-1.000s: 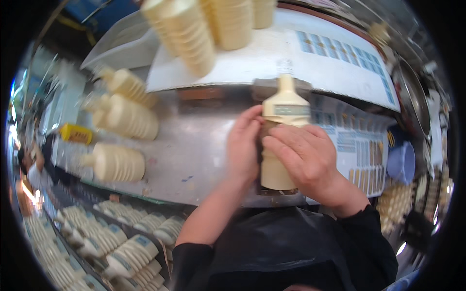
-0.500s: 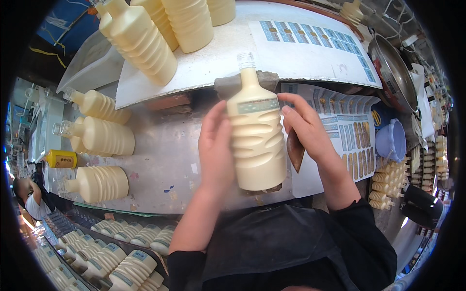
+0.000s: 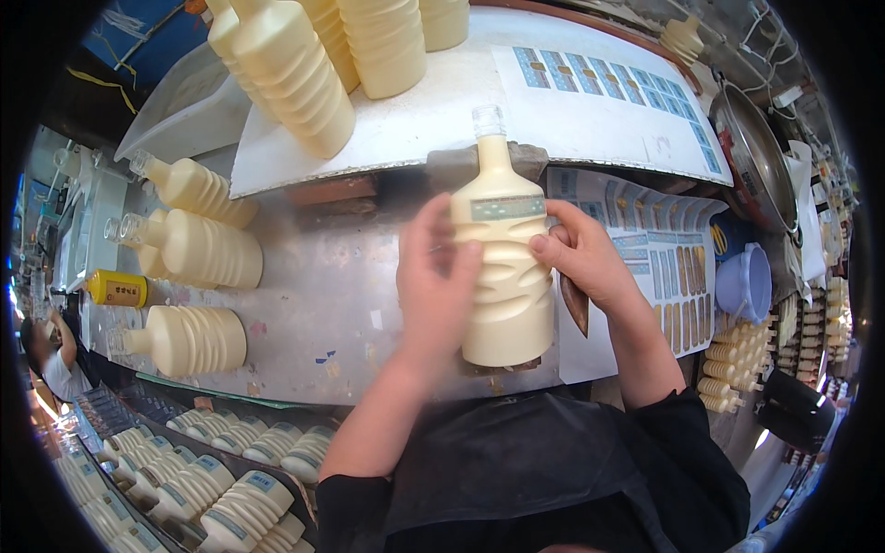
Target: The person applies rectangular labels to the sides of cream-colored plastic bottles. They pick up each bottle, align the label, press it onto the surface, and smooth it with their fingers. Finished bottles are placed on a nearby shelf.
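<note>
Bottle [image 3: 509, 304] labelled; right hand [image 3: 590, 258] touching

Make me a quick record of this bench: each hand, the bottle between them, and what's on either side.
Left hand: blurred, at the bottle's left side
Right hand: thumb and fingers at the bottle's right edge, holding a brown tool, tip toward the person
Bottle: cream, neck pointing away
Label: patterned strip across the shoulder
Left side: cream bottles, yellow container
Right side: label sheet, purple bucket
</note>
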Motion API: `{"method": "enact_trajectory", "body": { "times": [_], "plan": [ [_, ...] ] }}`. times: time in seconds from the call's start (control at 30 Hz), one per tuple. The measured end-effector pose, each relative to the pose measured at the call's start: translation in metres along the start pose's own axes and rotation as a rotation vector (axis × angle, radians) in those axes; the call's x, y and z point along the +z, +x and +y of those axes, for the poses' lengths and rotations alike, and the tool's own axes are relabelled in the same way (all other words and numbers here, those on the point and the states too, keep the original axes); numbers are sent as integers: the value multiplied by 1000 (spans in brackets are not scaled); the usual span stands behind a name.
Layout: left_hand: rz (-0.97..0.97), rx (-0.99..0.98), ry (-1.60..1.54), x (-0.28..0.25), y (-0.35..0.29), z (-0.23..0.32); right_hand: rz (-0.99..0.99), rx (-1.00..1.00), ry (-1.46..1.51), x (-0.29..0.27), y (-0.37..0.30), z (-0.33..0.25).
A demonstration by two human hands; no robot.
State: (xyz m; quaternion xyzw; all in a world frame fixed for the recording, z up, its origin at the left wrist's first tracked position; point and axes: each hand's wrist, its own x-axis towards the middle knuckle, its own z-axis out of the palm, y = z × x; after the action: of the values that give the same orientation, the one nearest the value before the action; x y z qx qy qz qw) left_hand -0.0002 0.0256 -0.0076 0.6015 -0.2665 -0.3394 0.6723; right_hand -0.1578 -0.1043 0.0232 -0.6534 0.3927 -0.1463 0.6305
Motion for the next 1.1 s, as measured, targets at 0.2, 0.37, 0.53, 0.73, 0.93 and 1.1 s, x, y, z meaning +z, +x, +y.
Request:
{"method": "enact_trajectory", "body": {
  "times": [0.2, 0.37, 0.53, 0.73, 0.93, 1.1],
  "plan": [
    [-29, 80, 132, 1, 4, 4, -43, 22, -29, -5, -1, -6],
    [-87, 84, 268, 10, 4, 5, -42, -65, -33, -7, 8, 15],
    [-122, -69, 38, 11, 7, 3, -89, -21, -137, -10, -7, -18],
    [1, 452, 699, 5, 0, 38, 110, -195, -240, -23, -18, -27],
    [-525, 902, 361, 18, -41, 135, 184, -278, -394, -27, -21, -36],
    [-471, 1071, 49, 54, -40, 123, 99, -251, -260, -27, -10, -13]
  ]
}}
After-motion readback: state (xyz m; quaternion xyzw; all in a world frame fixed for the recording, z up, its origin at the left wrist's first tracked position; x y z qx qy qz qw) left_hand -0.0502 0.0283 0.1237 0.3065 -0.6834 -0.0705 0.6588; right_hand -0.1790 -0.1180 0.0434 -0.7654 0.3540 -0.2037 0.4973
